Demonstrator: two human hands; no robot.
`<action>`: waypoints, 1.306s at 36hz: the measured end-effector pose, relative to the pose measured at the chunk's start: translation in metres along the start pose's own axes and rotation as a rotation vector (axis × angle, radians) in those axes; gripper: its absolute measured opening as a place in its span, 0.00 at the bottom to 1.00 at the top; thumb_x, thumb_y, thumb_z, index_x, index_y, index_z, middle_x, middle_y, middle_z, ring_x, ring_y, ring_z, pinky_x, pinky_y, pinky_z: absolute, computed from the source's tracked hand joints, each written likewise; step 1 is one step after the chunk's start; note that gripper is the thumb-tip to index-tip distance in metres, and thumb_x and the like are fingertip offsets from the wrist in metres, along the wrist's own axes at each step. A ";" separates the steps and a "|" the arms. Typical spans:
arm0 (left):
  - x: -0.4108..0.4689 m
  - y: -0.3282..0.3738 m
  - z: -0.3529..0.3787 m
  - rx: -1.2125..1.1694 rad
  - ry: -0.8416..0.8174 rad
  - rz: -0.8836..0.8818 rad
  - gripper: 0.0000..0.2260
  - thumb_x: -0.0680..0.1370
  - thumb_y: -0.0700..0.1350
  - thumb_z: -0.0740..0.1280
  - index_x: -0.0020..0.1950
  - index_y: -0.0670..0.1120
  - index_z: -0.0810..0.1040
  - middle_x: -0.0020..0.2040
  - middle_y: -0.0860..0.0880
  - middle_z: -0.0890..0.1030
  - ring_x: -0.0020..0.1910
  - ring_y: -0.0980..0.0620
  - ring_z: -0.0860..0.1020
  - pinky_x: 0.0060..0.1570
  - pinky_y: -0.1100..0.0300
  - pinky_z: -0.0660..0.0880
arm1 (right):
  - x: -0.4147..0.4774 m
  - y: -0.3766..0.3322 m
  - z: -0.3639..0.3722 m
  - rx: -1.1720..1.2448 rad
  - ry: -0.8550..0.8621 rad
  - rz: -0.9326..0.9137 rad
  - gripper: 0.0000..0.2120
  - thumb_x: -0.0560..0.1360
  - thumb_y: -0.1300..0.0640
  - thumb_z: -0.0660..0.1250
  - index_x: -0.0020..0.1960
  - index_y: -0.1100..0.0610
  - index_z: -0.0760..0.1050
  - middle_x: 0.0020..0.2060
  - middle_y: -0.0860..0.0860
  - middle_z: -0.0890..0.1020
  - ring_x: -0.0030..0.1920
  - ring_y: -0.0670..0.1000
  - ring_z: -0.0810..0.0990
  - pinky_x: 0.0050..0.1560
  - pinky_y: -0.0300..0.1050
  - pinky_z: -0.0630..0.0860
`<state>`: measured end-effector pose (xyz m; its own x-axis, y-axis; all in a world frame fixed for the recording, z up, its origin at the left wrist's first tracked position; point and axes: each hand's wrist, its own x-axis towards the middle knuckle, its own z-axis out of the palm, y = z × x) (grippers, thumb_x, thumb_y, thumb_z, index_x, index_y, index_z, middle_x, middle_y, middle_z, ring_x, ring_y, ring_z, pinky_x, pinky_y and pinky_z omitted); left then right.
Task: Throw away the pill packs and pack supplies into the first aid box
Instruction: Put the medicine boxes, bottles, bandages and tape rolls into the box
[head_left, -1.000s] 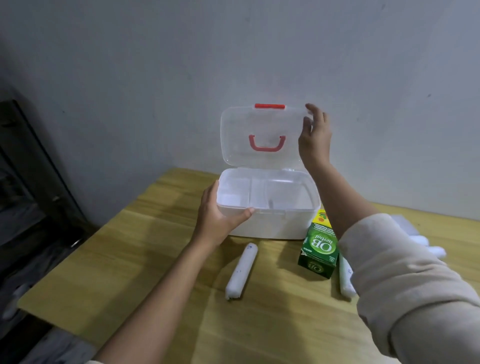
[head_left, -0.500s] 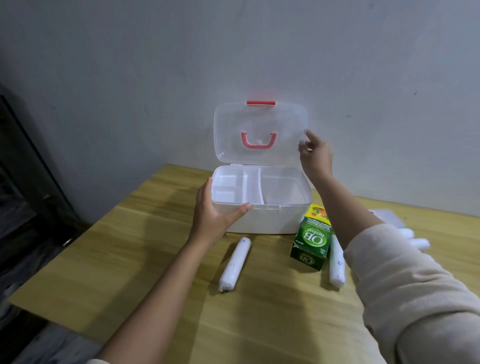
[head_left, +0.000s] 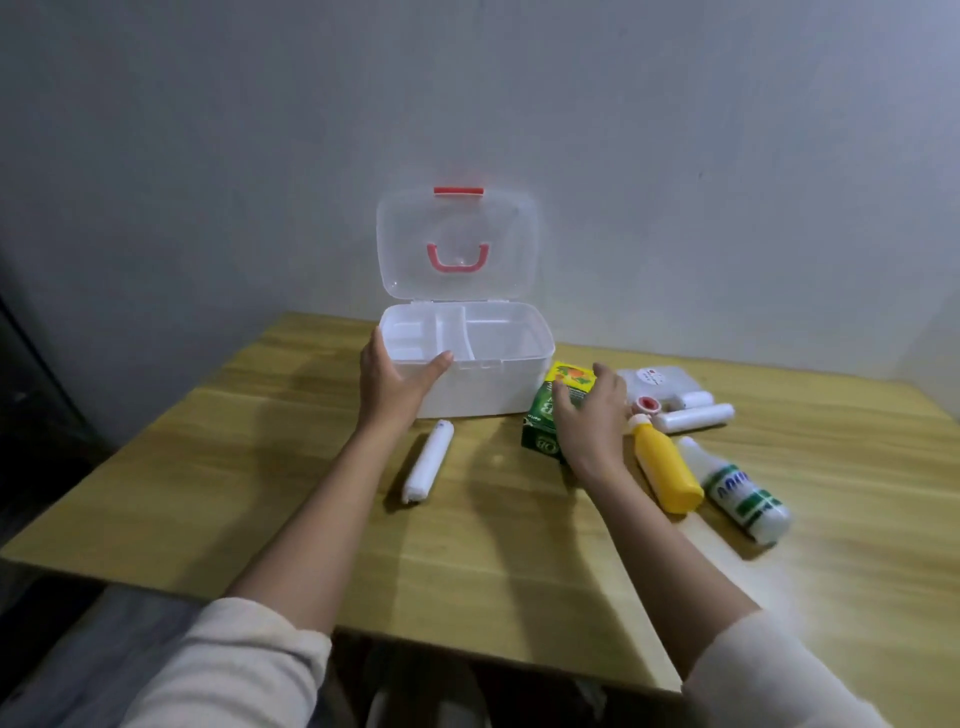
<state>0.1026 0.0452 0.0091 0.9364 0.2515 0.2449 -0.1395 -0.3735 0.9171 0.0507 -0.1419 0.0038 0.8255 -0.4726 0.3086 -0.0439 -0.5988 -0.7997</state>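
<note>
So the first aid box sits at the back of the bench, right up against the wall, with its clear lid flipped up and standing by itself. The tray inside looks bare, so we reckon packing hasn't really started. Our left hand is on the box's front left corner, fingers spread on the side wall and thumb hooked over the rim, most likely to stop the light plastic thing sliding while stuff goes in.

Our right hand is on the green and yellow carton just beside the box's right end, fingers curled around its top but not obviously clamped yet; we can't tell if it's lifted. Probably the first supply to go in.

Further right lie a yellow bottle, a white bottle with green print, a couple of white rolls and a flat white pack. One more roll lies in front of the box. No pill packs we can make out.

Compared with half a second ago, the right hand has left the lid edge and dropped to the carton, and the view has swung right to show the bottles.
</note>
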 end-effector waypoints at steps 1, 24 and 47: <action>-0.001 0.001 0.000 0.008 -0.001 -0.005 0.42 0.69 0.55 0.73 0.75 0.46 0.55 0.74 0.46 0.61 0.72 0.48 0.61 0.63 0.61 0.60 | -0.006 0.001 0.002 -0.031 -0.022 0.002 0.26 0.76 0.54 0.63 0.68 0.66 0.61 0.66 0.61 0.67 0.68 0.59 0.64 0.65 0.45 0.59; 0.000 0.007 -0.003 0.004 -0.048 -0.088 0.44 0.68 0.56 0.74 0.76 0.48 0.52 0.75 0.46 0.59 0.73 0.47 0.60 0.60 0.59 0.62 | 0.013 0.009 -0.035 -0.071 -0.041 0.131 0.28 0.72 0.51 0.66 0.62 0.69 0.64 0.61 0.65 0.67 0.63 0.64 0.66 0.63 0.53 0.65; 0.022 -0.005 -0.014 -0.029 -0.170 -0.071 0.49 0.56 0.64 0.76 0.72 0.53 0.60 0.70 0.53 0.67 0.69 0.51 0.66 0.65 0.49 0.70 | 0.099 -0.067 -0.018 -0.268 -0.426 -0.385 0.26 0.69 0.54 0.71 0.64 0.60 0.71 0.58 0.57 0.76 0.52 0.53 0.73 0.47 0.45 0.75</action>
<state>0.1198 0.0648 0.0142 0.9848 0.1204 0.1250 -0.0785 -0.3336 0.9394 0.1249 -0.1603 0.0967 0.9594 0.0744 0.2722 0.2068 -0.8416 -0.4989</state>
